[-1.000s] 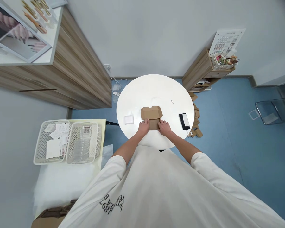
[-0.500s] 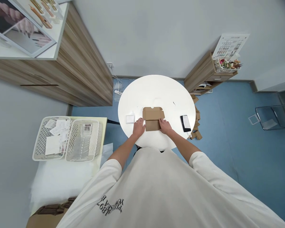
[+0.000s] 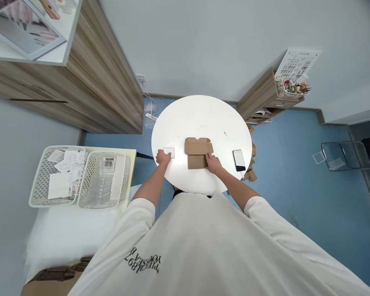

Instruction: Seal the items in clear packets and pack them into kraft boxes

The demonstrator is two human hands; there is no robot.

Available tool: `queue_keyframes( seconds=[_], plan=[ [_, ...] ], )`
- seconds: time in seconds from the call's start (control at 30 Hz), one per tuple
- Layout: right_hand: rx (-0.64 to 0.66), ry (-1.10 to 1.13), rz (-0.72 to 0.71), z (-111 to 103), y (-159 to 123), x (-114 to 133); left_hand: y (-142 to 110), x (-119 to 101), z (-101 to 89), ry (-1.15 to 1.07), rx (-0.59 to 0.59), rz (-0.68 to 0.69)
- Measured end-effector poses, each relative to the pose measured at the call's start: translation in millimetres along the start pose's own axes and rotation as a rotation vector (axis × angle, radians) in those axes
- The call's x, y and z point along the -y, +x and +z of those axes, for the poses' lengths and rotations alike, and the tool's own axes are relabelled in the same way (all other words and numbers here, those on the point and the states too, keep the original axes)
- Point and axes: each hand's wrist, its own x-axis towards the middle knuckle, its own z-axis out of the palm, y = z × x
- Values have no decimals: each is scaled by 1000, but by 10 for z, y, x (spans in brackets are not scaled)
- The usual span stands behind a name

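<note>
Left hand (image 3: pixel 163 157), left of centre frame, palm down, fingers curled at the left edge of a small flat white rectangular item (image 3: pixel 169 151); can't tell if grip is closed on it. Right hand (image 3: pixel 213 163), mid-frame, fingers on right side of the open brown cardboard box (image 3: pixel 197 153); how tight, can't tell. Both forearms reach up from lower frame. White round table (image 3: pixel 200 113): left hand near left rim, tabletop stretching beyond box to upper rim.

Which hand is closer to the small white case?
Left: the left hand is at the case, apparently touching its left side; the right hand is farther right, at the open cardboard box.
</note>
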Motion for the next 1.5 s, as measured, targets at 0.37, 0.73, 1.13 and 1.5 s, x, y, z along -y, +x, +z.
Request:
queue_keyframes(
  seconds=[0.37, 0.73, 1.13, 1.5],
  plan=[
    [-35, 149, -4, 64, -12, -41, -808, -198, 322, -533, 388, 435],
    [-8, 124, 17, 52, -40, -38, -1228, -565, 857, 259, 343, 476],
    [-26, 80, 13, 41, -104, -40, -1328, -558, 803, 519, 236, 660],
    [-373, 932, 353, 45, -11, -267, -805, -651, 489, -214, 202, 227]
  ],
)
